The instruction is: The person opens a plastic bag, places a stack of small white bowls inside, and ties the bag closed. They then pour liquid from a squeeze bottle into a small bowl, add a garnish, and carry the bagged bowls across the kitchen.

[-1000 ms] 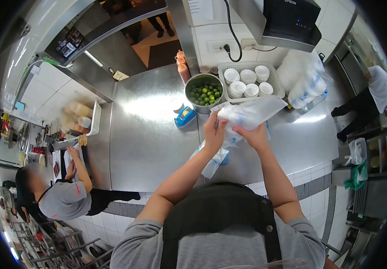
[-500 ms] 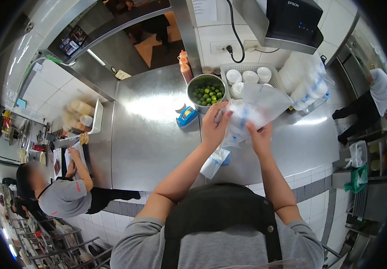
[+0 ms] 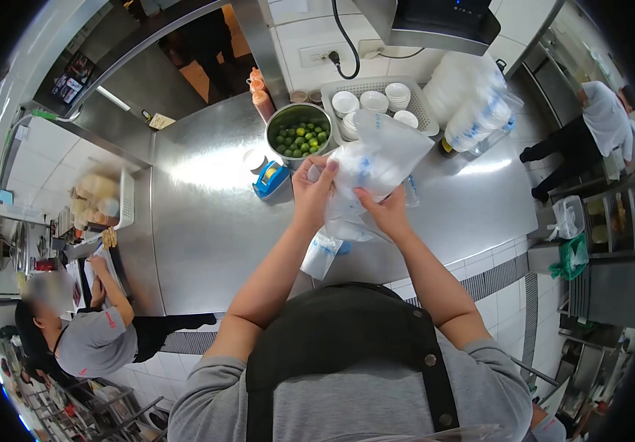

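A translucent plastic bag (image 3: 394, 140) with blue print is between my hands over the steel counter, and something white shows inside it. My left hand (image 3: 312, 193) grips the bag's left side, thumb up. On the lower right side, my right hand (image 3: 385, 211) pinches it with the thumb on top. Below my left hand lies a roll of clear bags with blue print (image 3: 321, 254) on the counter. A metal pot of green limes (image 3: 301, 138) stands just beyond my left hand, beside a blue tape dispenser (image 3: 271, 181).
A grey basket (image 3: 424, 121) holds stacked white bowls (image 3: 373, 102). Bagged white containers (image 3: 472, 103) stand to its right. Orange sauce bottles (image 3: 260, 99) line the wall. One co-worker (image 3: 100, 335) writes at the left; another person (image 3: 604, 121) stands far right.
The bag has turned and spread out between my hands, showing more of its white contents. My view has shifted, moving the counter scene left and slightly up.
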